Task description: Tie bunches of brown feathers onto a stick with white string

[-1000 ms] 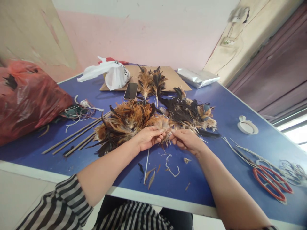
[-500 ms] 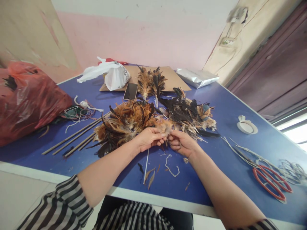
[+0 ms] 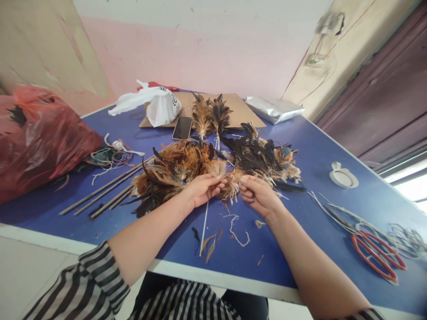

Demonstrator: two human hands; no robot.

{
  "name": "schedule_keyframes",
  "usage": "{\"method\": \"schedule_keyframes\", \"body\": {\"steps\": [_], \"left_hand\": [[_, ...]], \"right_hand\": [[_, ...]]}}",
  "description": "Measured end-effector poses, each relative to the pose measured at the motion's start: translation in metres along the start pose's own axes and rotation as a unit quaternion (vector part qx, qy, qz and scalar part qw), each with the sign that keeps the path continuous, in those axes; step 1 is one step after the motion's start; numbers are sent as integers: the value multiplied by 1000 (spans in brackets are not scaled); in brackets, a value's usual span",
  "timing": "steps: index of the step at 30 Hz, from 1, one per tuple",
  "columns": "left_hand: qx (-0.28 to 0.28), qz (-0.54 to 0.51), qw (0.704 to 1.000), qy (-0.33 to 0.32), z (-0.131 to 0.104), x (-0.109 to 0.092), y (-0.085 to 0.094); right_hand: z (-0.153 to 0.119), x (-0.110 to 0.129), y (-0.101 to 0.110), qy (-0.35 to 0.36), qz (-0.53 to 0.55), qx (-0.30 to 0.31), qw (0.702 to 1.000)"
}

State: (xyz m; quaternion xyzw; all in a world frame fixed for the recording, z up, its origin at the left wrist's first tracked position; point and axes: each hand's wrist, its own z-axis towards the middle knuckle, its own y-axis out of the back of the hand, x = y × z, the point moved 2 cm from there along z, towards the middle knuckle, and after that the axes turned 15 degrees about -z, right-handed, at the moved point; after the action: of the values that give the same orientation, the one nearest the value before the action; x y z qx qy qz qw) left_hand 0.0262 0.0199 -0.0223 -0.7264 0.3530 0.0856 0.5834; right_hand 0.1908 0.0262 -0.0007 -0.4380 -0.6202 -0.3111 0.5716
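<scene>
My left hand [image 3: 205, 191] pinches a fluffy light-brown feather [image 3: 216, 168] between thumb and fingers, its downy end pointing up. A short gap to the right, my right hand [image 3: 258, 195] is closed in a pinch; what its fingertips hold, if anything, is too small to name. Behind my left hand lies a heap of orange-brown feathers [image 3: 182, 164]. Beyond my right hand is a pile of black and brown feathers [image 3: 255, 155]. A thin white stick [image 3: 204, 229], loose feathers [image 3: 210, 249] and a curled string [image 3: 239, 233] lie just in front of my hands.
Red-handled scissors [image 3: 378, 255] and a roll of white tape [image 3: 343, 176] lie at right. Wooden sticks [image 3: 106, 189] and a red plastic bag [image 3: 43, 142] are at left. Behind stand feather bunches [image 3: 211, 113] on cardboard [image 3: 242, 111], beside a phone [image 3: 182, 128].
My hands have drawn apart, the right one moving slightly right. The light-brown feather, earlier between both hands, is now in my left hand only.
</scene>
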Motion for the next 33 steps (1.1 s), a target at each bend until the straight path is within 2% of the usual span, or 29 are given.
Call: {"method": "schedule_keyframes", "body": {"steps": [3,6,10,15,18,27,30,33], "left_hand": [[21,4,999,36,-6,6,-6],[31,3,998,62,-12,12,-12],[18,-18,999,47,-10,8,-11],[-32,-48,998,-24,-1,-3,0],[-23,-42,999,-12,-2,0,-1],[16,-29,999,6,-4,7,-4],[2,-19,1000,20,-2,10,-2],[-2,-14,1000,21,-2,11,-3]], "right_hand": [[0,-2,-4,43,-36,-60,997],[2,-6,-10,52,-55,-84,994],[2,-4,-9,60,-34,-89,994],[-1,9,12,93,37,-83,992],[-1,12,18,90,62,-74,991],[1,5,12,62,137,-26,988],[1,5,16,71,132,-32,988],[1,8,17,98,108,-64,987]]}}
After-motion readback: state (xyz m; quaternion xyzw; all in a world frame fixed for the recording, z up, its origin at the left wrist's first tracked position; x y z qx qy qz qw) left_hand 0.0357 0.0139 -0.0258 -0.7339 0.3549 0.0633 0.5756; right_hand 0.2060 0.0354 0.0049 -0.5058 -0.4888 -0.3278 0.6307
